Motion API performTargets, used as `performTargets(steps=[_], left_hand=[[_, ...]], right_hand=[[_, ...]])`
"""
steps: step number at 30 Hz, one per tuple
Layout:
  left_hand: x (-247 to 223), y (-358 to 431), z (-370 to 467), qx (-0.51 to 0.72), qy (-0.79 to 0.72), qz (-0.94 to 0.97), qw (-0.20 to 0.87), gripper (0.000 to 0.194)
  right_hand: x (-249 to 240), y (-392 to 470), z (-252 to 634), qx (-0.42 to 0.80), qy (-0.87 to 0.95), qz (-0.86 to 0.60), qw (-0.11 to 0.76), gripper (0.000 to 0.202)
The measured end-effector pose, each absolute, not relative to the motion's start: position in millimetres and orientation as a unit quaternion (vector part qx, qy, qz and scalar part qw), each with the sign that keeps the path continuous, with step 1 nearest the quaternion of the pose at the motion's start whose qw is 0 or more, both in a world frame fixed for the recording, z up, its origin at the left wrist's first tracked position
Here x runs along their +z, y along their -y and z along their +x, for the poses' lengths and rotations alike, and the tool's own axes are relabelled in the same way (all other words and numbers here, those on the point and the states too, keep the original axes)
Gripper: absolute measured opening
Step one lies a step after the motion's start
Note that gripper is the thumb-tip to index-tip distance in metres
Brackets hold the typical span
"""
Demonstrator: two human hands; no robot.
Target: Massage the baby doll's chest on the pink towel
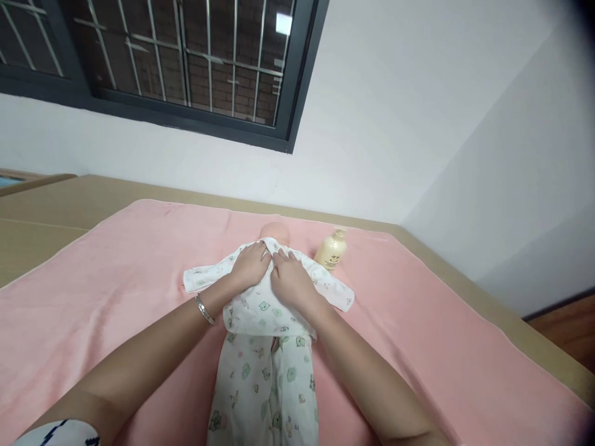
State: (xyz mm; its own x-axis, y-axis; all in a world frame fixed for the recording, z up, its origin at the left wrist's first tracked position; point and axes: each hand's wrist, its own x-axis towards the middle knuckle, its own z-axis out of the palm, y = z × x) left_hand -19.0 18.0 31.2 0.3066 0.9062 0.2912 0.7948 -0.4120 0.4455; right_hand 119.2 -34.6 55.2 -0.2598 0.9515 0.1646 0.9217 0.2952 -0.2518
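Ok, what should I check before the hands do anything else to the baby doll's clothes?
1. Both hands on the doll's chest: ok. Left hand and right hand rest flat on the printed top, near the collar.
2. Doll's head uncovered: ok, it shows above the collar.
3. Sleeves spread out: ok, both lie flat to the sides on the pink blanket.
4. Top fastened at the front: cannot tell, the hands hide it.
5. Lotion bottle out of the way: ok, upright beside the doll's shoulder, apart from the hands.
6. Bracelet snagging cloth: ok, it sits on the left wrist, off the clothes.
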Motion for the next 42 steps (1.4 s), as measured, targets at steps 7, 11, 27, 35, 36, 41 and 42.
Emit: performTargets(steps=[7,11,27,35,36,41,42], left_hand=[[27.8,20.1,5.8,0.221,-0.553,0.803,-0.028,0.045],[34.2,21.3,3.5,0.232,-0.555,0.799,-0.01,0.04],[11.1,-12.4,-8.5,0.328,-0.57,0.749,0.078,0.042],[14.6,-11.0,-9.8,0.315,-0.572,0.755,0.068,0.043],[15.5,-9.5,-9.2,0.307,-0.57,0.759,0.061,0.043],[20.2,2.9,-1.2,0.264,-0.562,0.784,0.006,0.041],[21.0,4.4,0.1,0.26,-0.555,0.79,0.001,0.041]], right_hand=[[52.2,-2.2,150.5,0.077,0.784,-0.583,0.2,0.037],[52.7,4.8,143.8,0.055,0.782,-0.598,0.166,0.039],[41.3,2.2,145.0,0.06,0.77,-0.599,0.212,0.041],[37.0,3.4,143.0,0.059,0.766,-0.602,0.216,0.042],[37.1,2.5,144.0,0.058,0.768,-0.6,0.215,0.042],[39.8,-3.9,152.2,0.082,0.786,-0.583,0.189,0.051],[40.8,-3.9,152.4,0.083,0.787,-0.583,0.183,0.052]])
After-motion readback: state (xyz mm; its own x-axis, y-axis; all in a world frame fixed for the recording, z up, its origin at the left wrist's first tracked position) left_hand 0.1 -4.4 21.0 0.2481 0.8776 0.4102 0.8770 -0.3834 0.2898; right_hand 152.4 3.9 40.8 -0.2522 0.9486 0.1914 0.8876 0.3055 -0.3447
